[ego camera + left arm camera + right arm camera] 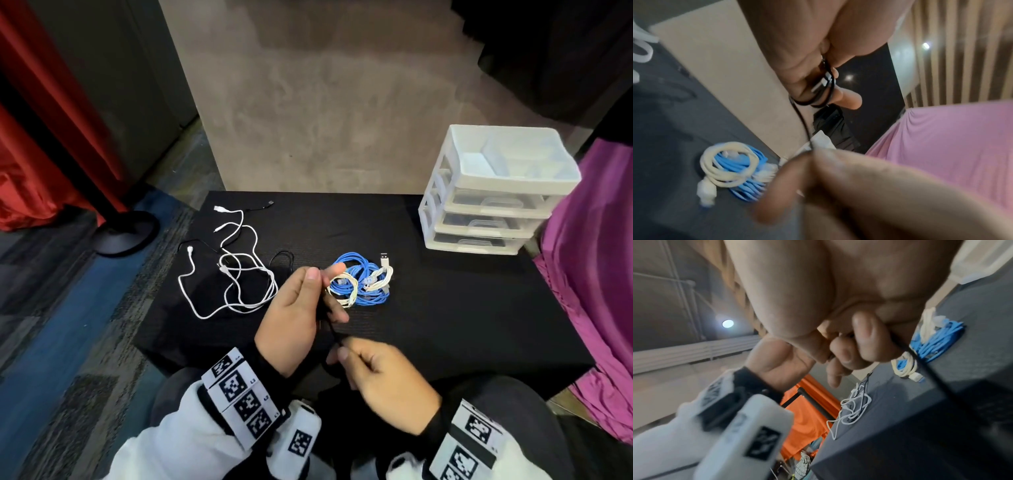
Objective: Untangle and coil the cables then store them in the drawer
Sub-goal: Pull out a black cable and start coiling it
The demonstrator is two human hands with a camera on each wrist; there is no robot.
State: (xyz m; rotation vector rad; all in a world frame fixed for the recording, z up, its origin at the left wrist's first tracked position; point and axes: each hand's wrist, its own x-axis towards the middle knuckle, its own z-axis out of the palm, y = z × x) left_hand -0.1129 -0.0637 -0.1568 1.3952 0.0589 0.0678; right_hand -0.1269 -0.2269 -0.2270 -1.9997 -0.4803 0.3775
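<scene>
Thin black cable (pixel 331 329): held above the near edge of the table, stretched taut between both hands. Several turns are seen wound round the fingers of the left hand (pixel 294 318) in the left wrist view; that hand is curled about the small coil. The free run is pinched by the right hand (pixel 383 380) between thumb and forefinger, at 5 o'clock from the left hand.

Coiled bundle of blue and cream cables (pixel 363 282): laid on the table just beyond the left hand, at 1 o'clock from it, a silver USB plug sticking up at its far side.

Loose tangle of white cables (pixel 236 270), with thin black strands mixed in: spread flat at 10 o'clock from the hands, well apart from the coiled bundle.

White plastic three-drawer unit (pixel 493 192): set on the far right corner of the table, at 2 o'clock; all three drawers appear pushed in, an open divided tray on top.

Surface: table draped in black cloth (pixel 445 308). Room: grey concrete-look wall panel (pixel 308 96) at 12 o'clock, red curtain (pixel 37 144) at 9 o'clock, magenta fabric (pixel 596 274) at 3 o'clock, blue and grey patterned carpet (pixel 68 325) at the left.
</scene>
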